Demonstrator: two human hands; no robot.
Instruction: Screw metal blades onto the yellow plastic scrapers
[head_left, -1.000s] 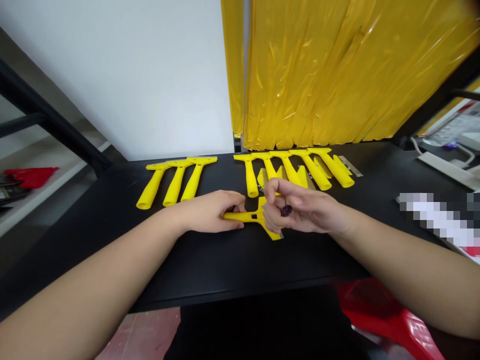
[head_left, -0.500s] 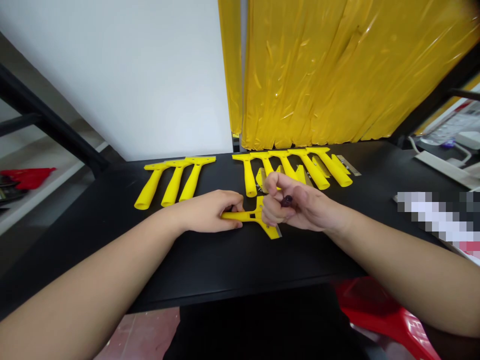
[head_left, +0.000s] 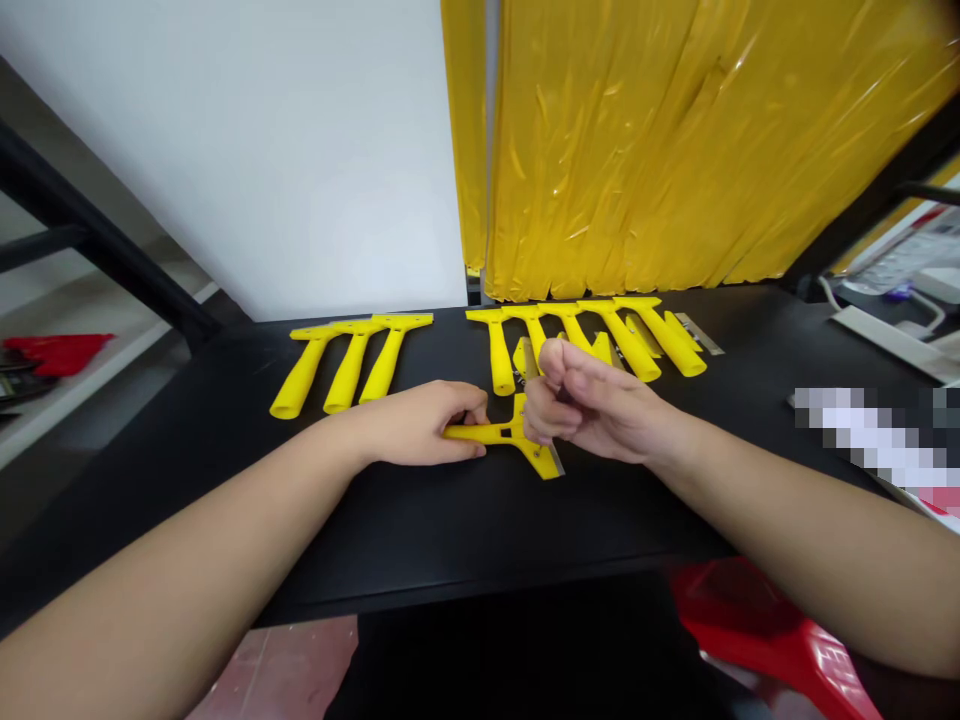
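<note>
My left hand point(head_left: 424, 422) is closed around the handle of a yellow scraper point(head_left: 486, 434), which lies flat on the black table with its head pointing right. A thin metal blade edge point(head_left: 557, 460) shows along that head, and a small screw point(head_left: 537, 455) sits in its lower part. Over the upper part of the head, my right hand point(head_left: 581, 400) is closed with fingers curled around a screwdriver, mostly hidden in the grip. Just behind the right hand lie loose yellow head pieces point(head_left: 602, 347) and the handle of another scraper point(head_left: 501, 360).
Three yellow scrapers point(head_left: 349, 370) lie at the left on the black table point(head_left: 420, 540), and several more point(head_left: 637, 345) form a row at the right. A white panel point(head_left: 300, 150) and yellow plastic sheeting point(head_left: 637, 150) stand behind. A red stool point(head_left: 765, 620) is below, at right.
My right hand has turned slightly, and the dark screwdriver handle end seen in it before is now hidden by the fingers. My left hand and the scraper stay in place.
</note>
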